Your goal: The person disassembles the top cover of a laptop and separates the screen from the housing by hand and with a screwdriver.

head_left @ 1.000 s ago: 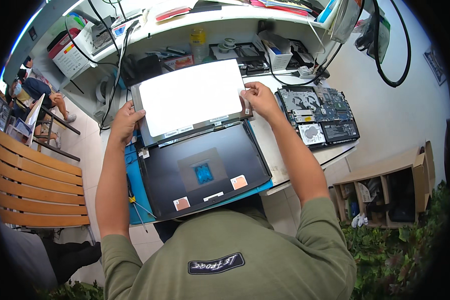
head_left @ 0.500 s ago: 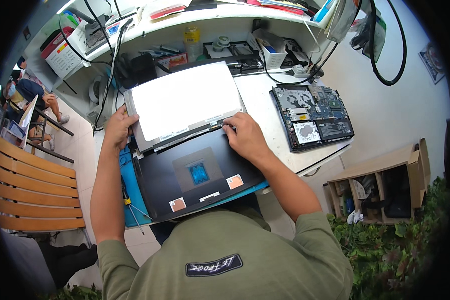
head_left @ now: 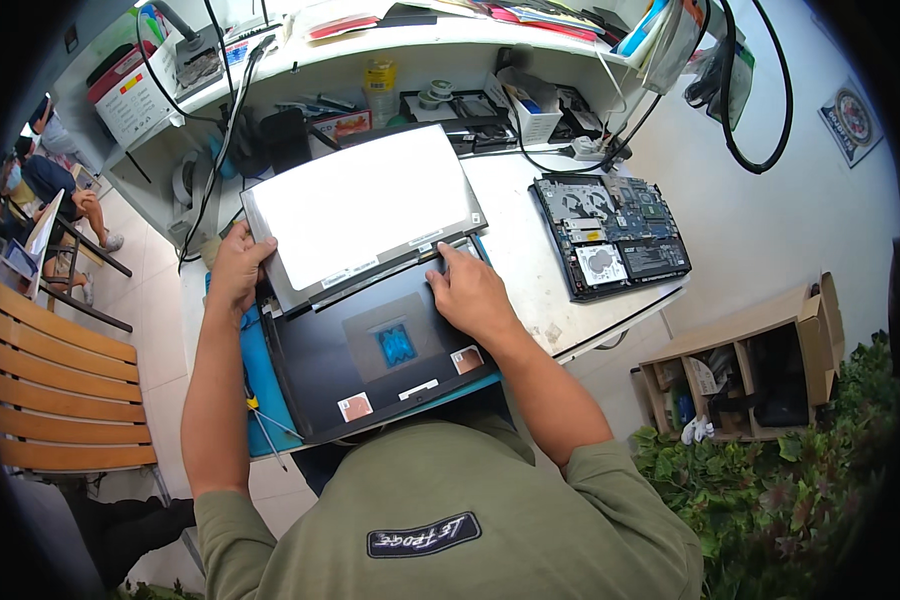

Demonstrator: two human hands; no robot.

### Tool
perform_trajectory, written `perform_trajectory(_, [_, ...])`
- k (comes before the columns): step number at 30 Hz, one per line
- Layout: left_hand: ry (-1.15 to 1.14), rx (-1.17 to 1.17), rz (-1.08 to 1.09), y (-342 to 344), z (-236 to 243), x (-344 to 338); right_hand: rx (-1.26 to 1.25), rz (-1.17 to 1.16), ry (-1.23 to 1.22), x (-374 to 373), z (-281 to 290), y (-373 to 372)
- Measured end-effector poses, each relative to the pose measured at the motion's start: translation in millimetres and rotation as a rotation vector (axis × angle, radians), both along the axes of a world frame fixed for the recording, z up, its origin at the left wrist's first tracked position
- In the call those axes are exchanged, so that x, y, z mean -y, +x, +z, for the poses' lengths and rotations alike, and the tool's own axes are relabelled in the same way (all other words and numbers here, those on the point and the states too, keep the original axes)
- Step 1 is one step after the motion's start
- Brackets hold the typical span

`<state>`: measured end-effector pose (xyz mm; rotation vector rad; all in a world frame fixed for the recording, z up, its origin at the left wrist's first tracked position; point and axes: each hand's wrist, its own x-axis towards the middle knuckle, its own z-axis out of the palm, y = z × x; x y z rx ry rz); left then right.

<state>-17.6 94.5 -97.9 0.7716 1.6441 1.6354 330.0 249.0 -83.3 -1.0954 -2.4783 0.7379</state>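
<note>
A laptop screen panel (head_left: 370, 215) lies with its white back up, tilted over the far part of a black laptop lid (head_left: 310, 365). My left hand (head_left: 238, 264) grips the panel's left edge, thumb on top and the other fingers underneath. At the panel's near edge, my right hand (head_left: 470, 295) touches the strip by the connector with an outstretched index finger. Its thumb is held apart, below the index finger over the lid; the other fingers are partly hidden. A blue square patch (head_left: 396, 344) sits in the middle of the lid.
An opened laptop base (head_left: 610, 235) with bare circuit board and battery stands right on the white desk (head_left: 510, 205). A blue mat (head_left: 270, 400) shows under the lid, with a yellow-handled screwdriver (head_left: 253, 404) at its left. Cables (head_left: 232, 110) hang from the shelf (head_left: 450, 35).
My right hand has shifted slightly left along the panel's near edge, its index finger and thumb now farther apart. The left hand keeps its grip. The whole view has shifted a little.
</note>
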Motion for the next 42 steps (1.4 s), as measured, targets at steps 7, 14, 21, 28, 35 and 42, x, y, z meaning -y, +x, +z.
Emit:
perform_trajectory(7, [0.037, -0.003, 0.009, 8, 7, 2, -0.132, -0.042, -0.240, -13, -7, -9])
perform_trajectory(14, [0.040, -0.016, -0.007, 3, -1, 2, -0.365, -0.180, -0.561, -36, -15, -16])
perform_trajectory(21, [0.108, 0.021, -0.012, 8, -1, 2, -0.181, -0.273, -0.068, -25, -13, -29])
perform_trajectory(28, [0.135, 0.051, -0.019, 10, 1, 3, -0.024, -0.253, 0.321, -4, -16, -40])
perform_trajectory(35, [0.144, 0.067, 0.012, 19, 7, 3, -0.025, -0.340, 0.150, -7, -6, -45])
perform_trajectory(42, [0.124, 0.080, 0.017, 18, 7, 3, -0.074, -0.378, -0.125, -32, 0, -39])
